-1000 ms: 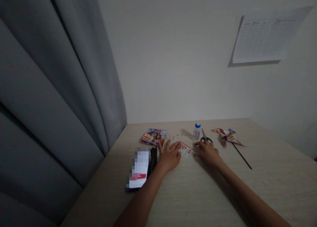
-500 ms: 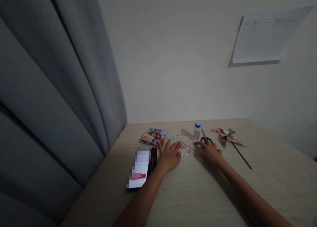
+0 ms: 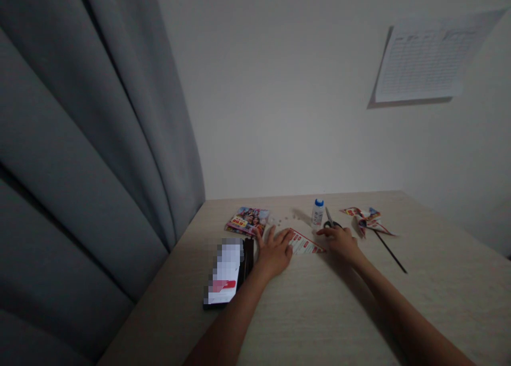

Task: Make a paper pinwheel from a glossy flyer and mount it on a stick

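Observation:
My left hand (image 3: 274,254) lies with spread fingers on the tabletop, its fingertips on the left end of a triangular folded paper (image 3: 305,243) printed in red and white. At the paper's right tip is my right hand (image 3: 341,243), index finger stretched out to the left and the other fingers partly bent; nothing shows in it. Just beyond it lie black-handled scissors (image 3: 329,217), their handles partly covered by that hand. A small clear bottle with a blue cap (image 3: 318,214) stands beside the scissors.
Left of my left hand are a lit phone (image 3: 225,273), dark sticks (image 3: 248,254) and a stack of colourful printed paper (image 3: 248,220). Tiny pale bits (image 3: 279,220) lie behind the folded paper. On the right rests a paper pinwheel (image 3: 365,219) on a dark stick (image 3: 390,250).
My right hand has shifted slightly right, and its index finger has drawn back a little, so the folded paper's right tip shows more. My left hand stays in place.

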